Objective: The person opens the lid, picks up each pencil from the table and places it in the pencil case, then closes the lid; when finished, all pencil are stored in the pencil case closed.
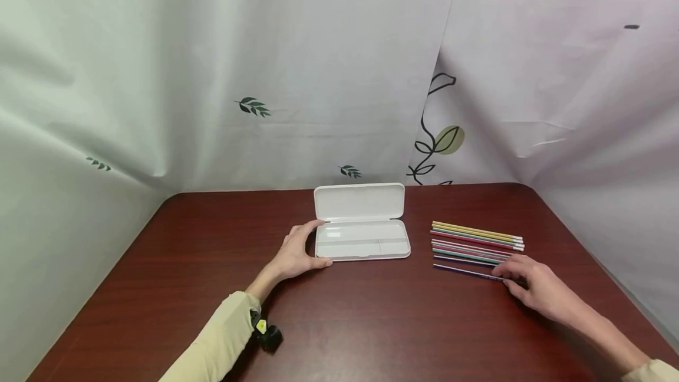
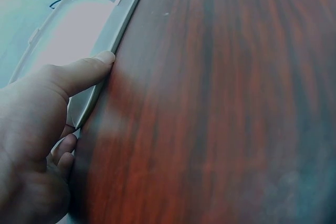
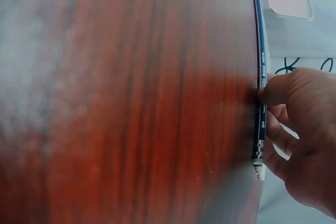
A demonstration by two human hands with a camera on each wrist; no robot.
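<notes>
A white pencil case (image 1: 347,250) lies with its lid (image 1: 359,202) raised at the back; its compartments hold nothing. My left hand (image 1: 293,255) grips the case's left end, thumb on the near edge and fingers at the far left corner. In the left wrist view the thumb (image 2: 86,74) presses against the case's rim. To the right, my right hand (image 1: 541,289) pinches a dark blue pencil (image 1: 461,270) close to its eraser end. The right wrist view shows thumb and fingers around this pencil (image 3: 263,66), which lies low along the tabletop.
Several other pencils (image 1: 472,229), yellow, green, red, pink and dark, lie side by side beyond the right hand, erasers to the right. The dark red wooden table (image 1: 382,323) is enclosed by white printed cloth (image 1: 318,75) at the back and sides.
</notes>
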